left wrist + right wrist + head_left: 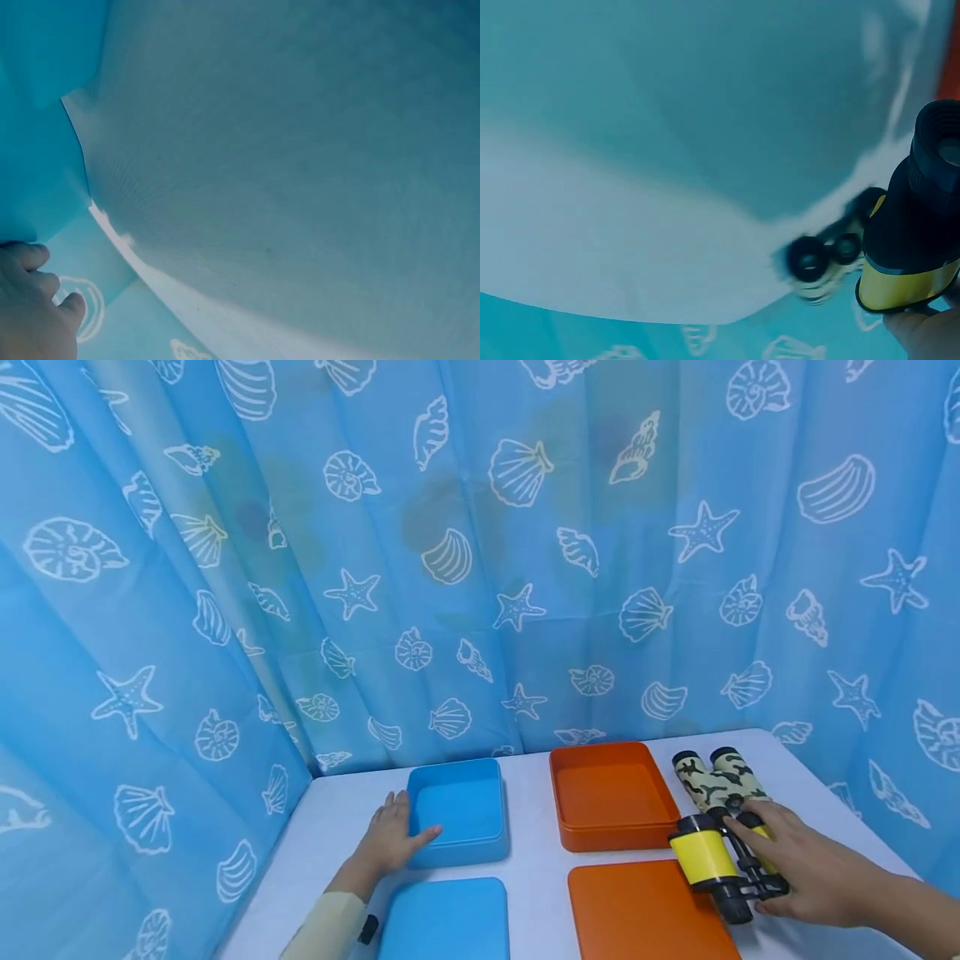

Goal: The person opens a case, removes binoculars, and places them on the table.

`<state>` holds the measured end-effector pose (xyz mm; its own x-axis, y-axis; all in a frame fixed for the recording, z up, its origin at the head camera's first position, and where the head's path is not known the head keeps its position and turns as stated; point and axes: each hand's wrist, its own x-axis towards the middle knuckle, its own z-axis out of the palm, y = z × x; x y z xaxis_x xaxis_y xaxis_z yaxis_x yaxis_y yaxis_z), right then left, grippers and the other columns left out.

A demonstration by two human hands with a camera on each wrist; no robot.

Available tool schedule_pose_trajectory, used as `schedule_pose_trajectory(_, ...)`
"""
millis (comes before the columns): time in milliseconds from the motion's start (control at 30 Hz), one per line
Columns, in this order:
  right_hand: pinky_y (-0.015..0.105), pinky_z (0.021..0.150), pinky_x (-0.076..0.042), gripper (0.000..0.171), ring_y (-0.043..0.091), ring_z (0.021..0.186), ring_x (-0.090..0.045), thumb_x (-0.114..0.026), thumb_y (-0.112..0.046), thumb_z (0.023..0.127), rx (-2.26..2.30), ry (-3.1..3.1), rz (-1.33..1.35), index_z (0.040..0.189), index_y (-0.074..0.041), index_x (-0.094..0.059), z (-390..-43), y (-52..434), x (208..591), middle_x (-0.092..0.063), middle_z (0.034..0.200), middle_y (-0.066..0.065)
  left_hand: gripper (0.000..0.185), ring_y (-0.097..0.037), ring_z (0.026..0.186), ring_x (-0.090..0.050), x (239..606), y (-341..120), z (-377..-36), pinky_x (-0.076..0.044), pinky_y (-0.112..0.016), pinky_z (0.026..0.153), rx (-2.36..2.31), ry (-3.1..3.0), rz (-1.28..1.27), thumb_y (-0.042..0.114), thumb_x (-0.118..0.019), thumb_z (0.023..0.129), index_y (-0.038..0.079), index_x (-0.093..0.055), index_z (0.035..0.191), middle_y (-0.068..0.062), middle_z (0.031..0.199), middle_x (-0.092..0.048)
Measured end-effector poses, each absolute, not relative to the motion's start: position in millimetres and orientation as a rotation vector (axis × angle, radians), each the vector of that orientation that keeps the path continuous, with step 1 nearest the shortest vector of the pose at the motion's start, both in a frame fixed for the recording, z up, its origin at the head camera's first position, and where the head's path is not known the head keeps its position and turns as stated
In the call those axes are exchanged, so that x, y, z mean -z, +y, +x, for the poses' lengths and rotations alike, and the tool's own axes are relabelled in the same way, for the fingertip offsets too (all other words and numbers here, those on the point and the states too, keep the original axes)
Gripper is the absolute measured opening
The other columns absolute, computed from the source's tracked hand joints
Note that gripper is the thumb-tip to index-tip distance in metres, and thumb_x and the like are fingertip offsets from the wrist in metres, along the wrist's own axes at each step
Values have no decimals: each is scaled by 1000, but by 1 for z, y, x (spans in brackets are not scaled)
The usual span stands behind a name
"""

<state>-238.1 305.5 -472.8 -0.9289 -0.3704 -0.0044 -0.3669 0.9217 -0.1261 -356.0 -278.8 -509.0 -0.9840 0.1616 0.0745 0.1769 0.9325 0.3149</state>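
My right hand [813, 864] grips a pair of yellow and black binoculars [705, 853] over the right part of the orange lid [637, 906]. In the right wrist view these binoculars [907, 285] fill the right edge, fingertips under the yellow barrel. Just behind them lies a second pair, camouflage-patterned binoculars [708, 782]. My left hand [392, 837] rests at the left side of the blue box [468, 852], fingers extended along its wall and thumb over the near rim. Only part of that hand [34, 307] shows in the left wrist view.
An orange box [618, 837] stands behind the orange lid. A blue lid [450, 918] lies in front of the blue box. A small black object [368, 929] sits beside my left sleeve. Blue shell-patterned curtains [450, 610] enclose the white table [536, 827].
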Motion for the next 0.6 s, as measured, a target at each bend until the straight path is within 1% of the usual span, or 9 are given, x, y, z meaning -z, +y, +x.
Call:
schedule_pose_trajectory(100, 70, 85, -42, 103, 45, 124, -36, -74, -72, 62, 206, 3036, -577, 144, -15, -48, -232, 317, 481, -31, 144, 21, 107, -39, 146, -10, 507, -280, -355, -12, -57, 114, 492, -3035, -261, 72, -48, 87, -5, -15, 152, -23, 157, -21)
schedule_pose_trajectory(333, 71, 83, -42, 99, 42, 117, -42, -76, -68, 60, 169, 2946, -488, 139, -12, -52, -229, 335, 495, -33, 141, 23, 110, -40, 145, -9, 503, -281, -355, -11, -57, 114, 473, -3053, -256, 76, -44, 86, -6, -14, 152, -24, 157, -20)
schedule_pose_trajectory(600, 72, 83, -41, 98, 41, 115, -44, -77, -64, 61, 184, 2914, -455, 139, -10, -52, -224, 348, 503, -32, 141, 23, 107, -40, 145, -10, 506, -277, -354, -12, -58, 113, 506, -3027, -281, 73, -47, 87, -7, -16, 152, -24, 156, -22)
